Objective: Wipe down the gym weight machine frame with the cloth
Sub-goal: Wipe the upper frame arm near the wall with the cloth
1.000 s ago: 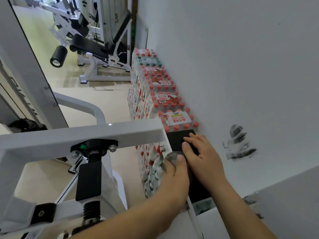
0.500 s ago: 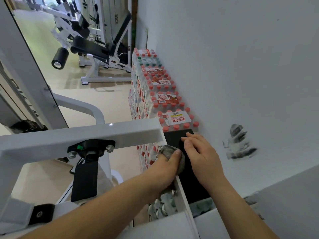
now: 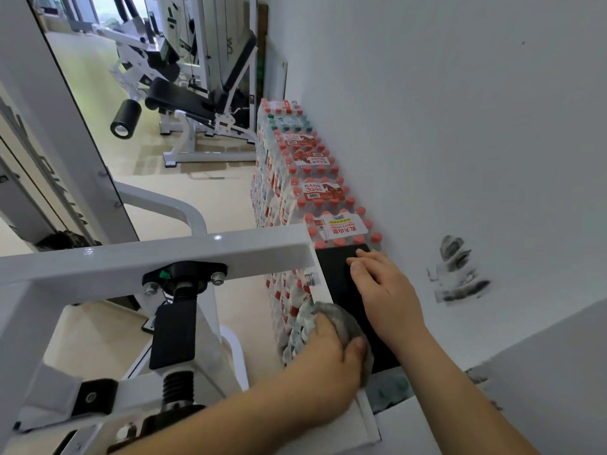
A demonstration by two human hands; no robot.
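Note:
The white weight machine frame (image 3: 157,257) crosses the lower left, with a side bar running toward me on the right. My left hand (image 3: 325,359) grips a crumpled grey cloth (image 3: 345,323) and presses it on that side bar. My right hand (image 3: 384,290) lies on the black pad (image 3: 335,267) beside the bar, fingers lightly bent on its surface. A black adjuster with a spring (image 3: 177,326) hangs under the crossbar.
Stacked packs of red-capped water bottles (image 3: 312,178) line the white wall (image 3: 460,126) just beyond the frame. Dark smudges (image 3: 460,270) mark the wall to the right. Another white machine with a black bench (image 3: 197,103) stands farther back on the beige floor.
My left hand has slid the cloth back toward me along the side bar, after having pushed it forward. The right hand stays on the black pad.

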